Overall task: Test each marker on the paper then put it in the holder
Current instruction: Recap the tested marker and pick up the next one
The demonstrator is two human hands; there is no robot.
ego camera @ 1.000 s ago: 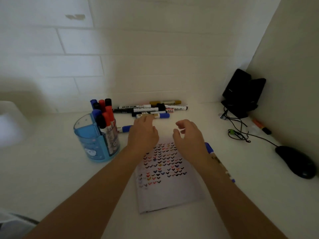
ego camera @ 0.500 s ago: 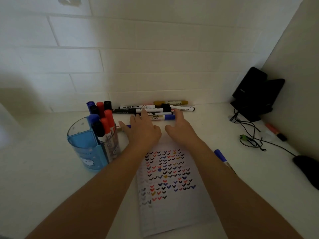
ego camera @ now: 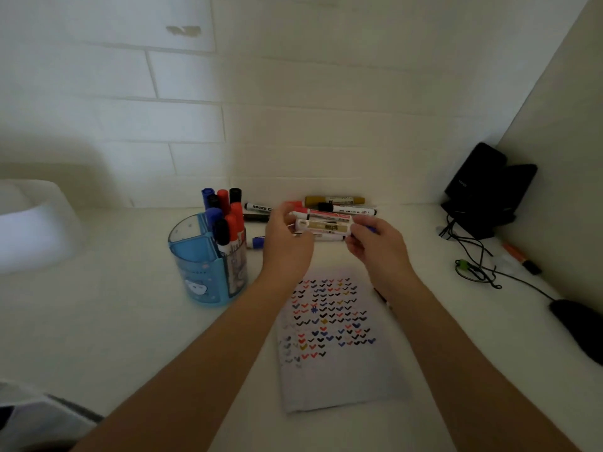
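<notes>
Both hands raised over the far end of the paper, holding one marker level between them — white barrel with a tan label. Left hand pinches its left end in thumb and fingers; right hand closes on the right end, where a bit of blue shows past the fingers. Whether the cap is on, cannot tell.

Marker sits above the desk, just in front of the loose pile of markers lying against the wall: gold, red, black-capped ones, side by side. A blue-capped marker lies on the desk between the holder and the left hand.

Holder — blue, divided into compartments — stands left of the hands, near the paper's far left corner. Its back right compartment is packed with upright markers, blue, red and black caps; the front compartments look bare.

Paper lies flat between the forearms, its far half covered in rows of small check marks in black, blue, red and some gold.

Far right: black mouse, tangled cable, a black stand in the corner, an orange pen.
</notes>
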